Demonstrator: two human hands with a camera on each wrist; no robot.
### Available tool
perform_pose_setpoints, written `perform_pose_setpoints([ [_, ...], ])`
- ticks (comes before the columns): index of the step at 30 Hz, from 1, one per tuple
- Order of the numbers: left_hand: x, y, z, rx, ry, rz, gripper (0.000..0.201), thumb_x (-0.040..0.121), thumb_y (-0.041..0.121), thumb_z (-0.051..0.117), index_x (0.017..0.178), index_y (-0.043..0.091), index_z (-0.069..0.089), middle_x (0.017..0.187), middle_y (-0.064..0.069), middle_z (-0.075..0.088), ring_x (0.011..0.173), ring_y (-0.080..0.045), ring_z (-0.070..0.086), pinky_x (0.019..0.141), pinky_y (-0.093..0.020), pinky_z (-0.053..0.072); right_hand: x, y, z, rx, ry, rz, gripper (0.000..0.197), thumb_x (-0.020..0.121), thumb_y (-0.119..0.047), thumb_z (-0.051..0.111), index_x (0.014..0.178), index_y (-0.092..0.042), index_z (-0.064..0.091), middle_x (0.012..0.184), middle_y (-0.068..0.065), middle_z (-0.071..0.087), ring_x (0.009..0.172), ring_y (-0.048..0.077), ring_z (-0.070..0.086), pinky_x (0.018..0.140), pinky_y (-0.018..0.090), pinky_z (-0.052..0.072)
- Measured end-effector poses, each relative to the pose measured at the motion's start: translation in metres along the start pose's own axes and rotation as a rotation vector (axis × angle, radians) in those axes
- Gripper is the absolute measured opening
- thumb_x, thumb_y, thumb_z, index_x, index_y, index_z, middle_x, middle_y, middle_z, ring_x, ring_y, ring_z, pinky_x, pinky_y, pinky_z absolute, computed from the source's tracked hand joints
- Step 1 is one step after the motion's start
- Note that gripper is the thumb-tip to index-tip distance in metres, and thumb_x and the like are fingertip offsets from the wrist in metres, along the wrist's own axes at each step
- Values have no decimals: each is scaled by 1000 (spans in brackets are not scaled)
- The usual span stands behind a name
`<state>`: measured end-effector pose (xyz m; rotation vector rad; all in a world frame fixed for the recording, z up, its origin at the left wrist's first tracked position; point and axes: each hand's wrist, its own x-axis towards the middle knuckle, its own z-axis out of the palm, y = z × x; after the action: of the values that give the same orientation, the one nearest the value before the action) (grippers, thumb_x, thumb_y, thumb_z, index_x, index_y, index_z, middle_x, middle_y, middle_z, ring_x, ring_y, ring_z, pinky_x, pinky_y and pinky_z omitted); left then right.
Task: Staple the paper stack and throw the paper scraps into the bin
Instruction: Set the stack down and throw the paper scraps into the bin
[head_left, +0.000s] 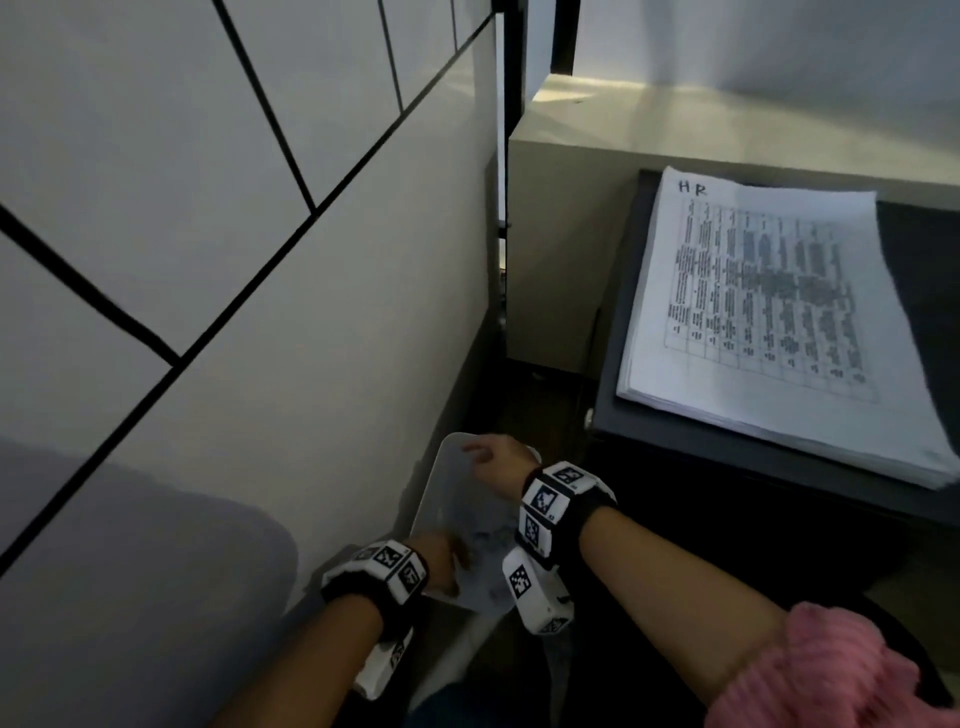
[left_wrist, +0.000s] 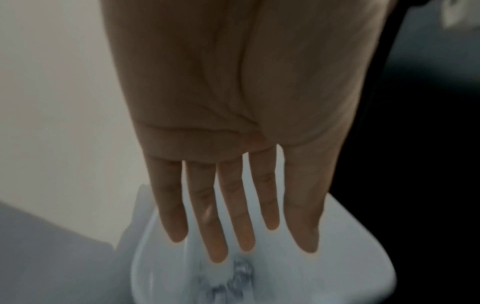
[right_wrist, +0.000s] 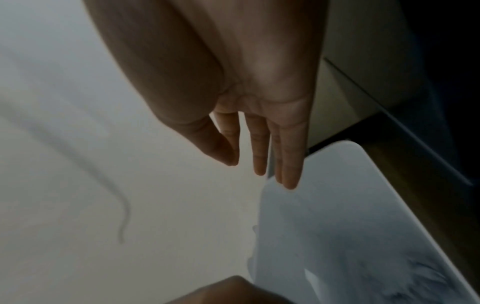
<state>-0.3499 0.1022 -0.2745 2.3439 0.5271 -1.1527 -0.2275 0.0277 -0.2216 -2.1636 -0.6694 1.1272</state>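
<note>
Both hands over white bin (head_left: 441, 483) beside wall: left hand (left_wrist: 233, 127) w/ fingers straight, spread, empty; right hand (head_left: 496, 460) fingers extended, apart, empty. Paper scraps (left_wrist: 231, 281) lie inside bin. Paper stack (head_left: 779, 322), marked "HR", rests on dark desk (head_left: 727, 452), upper right.

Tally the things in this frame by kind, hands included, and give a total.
Hands: 2, left hand and right hand, both held out straight over the bin, holding nothing
White bin: 1, blurred paper scraps inside, uncountable
Paper stack: 1, on the dark desk
Wrist cameras: 2
Total: 6, besides the scraps and desk
</note>
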Motion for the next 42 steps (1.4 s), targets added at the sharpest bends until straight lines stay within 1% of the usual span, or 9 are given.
perform_pose_setpoints([
  [8,-69,41,-89,24,289,82,39,89,21,60,126,10,56,132,-10,57,120,-24,55,97,-26,42,-105,-64,-58,-9,-4,-344,44,92,-5,47,134,-15,49,133,13,54,119,28,55,92,29,46],
  [14,-127,118,-174,169,578,281,37,84,15,66,121,16,63,118,-9,66,106,-24,63,90,-25,45,-201,-52,-144,-100,312,-544,40,89,-5,50,127,-16,56,122,9,63,100,20,63,88,25,49],
  [17,-149,176,-198,200,627,371,32,85,17,65,117,13,63,101,-3,66,90,-18,61,82,-23,45,-238,-22,-192,-138,474,-484,37,89,-7,50,124,-19,59,121,5,63,102,19,60,94,29,49],
  [20,-158,234,-206,263,658,498,30,86,20,63,116,16,63,105,0,68,86,-12,58,81,-24,46,-271,21,-234,-230,600,-378,31,87,-7,54,116,-15,63,119,2,65,96,9,55,89,18,43],
  [24,-155,313,-193,398,598,627,32,89,23,59,121,19,60,111,1,65,92,-12,58,87,-24,44,-302,90,-278,-326,723,-130,26,81,-8,60,105,-15,68,110,5,68,92,13,61,85,23,44],
  [30,-126,417,-162,505,515,737,37,89,22,59,125,16,57,127,-5,61,115,-22,58,95,-30,45,-312,158,-305,-393,684,226,38,80,-26,68,117,-17,61,116,6,55,109,23,57,84,22,39],
  [34,-96,460,-144,554,470,751,44,84,19,62,127,12,55,127,-11,59,118,-29,55,98,-35,47,-300,172,-308,-394,622,218,42,75,-28,74,113,-14,62,109,8,62,99,23,61,75,21,40],
  [39,-68,478,-132,544,447,712,51,77,31,71,121,12,56,125,-17,56,119,-32,52,98,-40,46,-296,170,-328,-353,584,174,5,80,-14,64,85,-16,64,73,-6,56,57,8,55,53,22,51],
  [42,-57,480,-129,502,414,725,41,77,27,72,112,10,59,120,-14,62,115,-30,56,95,-37,47,-294,159,-354,-377,674,154,15,78,-9,60,67,-20,59,69,-8,55,65,9,55,60,18,45],
])
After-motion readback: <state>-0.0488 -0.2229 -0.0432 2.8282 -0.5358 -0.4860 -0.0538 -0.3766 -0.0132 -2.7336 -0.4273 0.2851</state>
